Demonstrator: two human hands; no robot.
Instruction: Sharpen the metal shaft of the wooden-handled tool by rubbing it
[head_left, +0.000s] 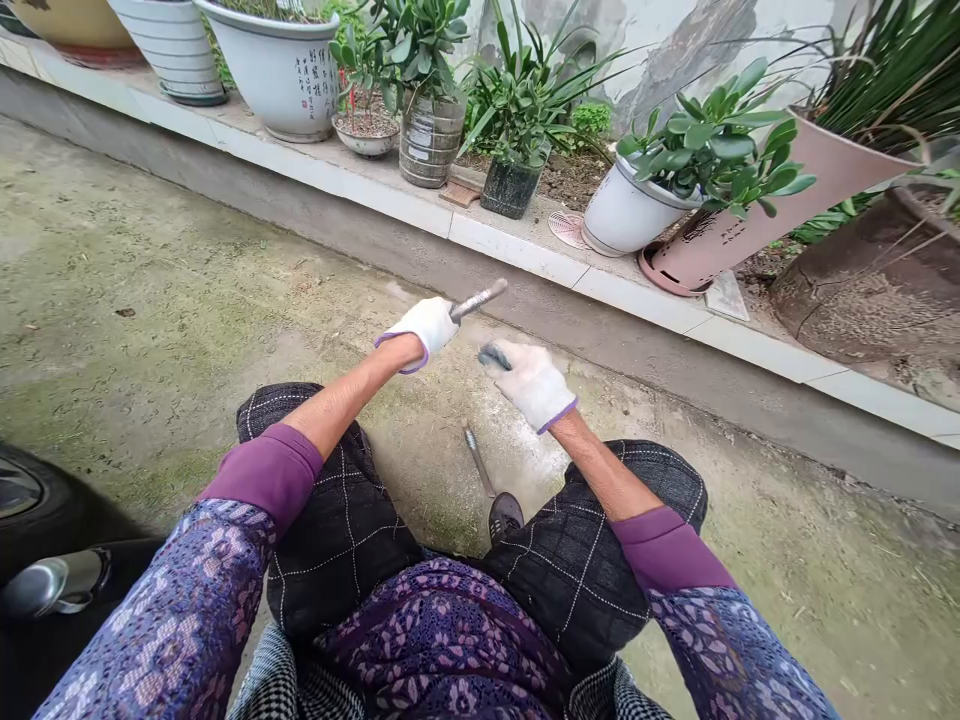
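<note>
My left hand, in a white glove with a purple cuff, is closed around a short rod-like metal tool. The tool points right and slightly up, and its far end looks brownish. To the right, my right hand wears a matching glove and is closed, with a small dark grey piece showing at its fingers. Its kind cannot be made out. The two hands are apart, above the concrete ground. Below them, a second slim metal tool lies on the ground beside my shoe.
A low tiled ledge crosses in front, bearing several potted plants, among them a white pot and a tilted pink pot. Whitish powder covers the ground between my knees. A dark wheel stands at left.
</note>
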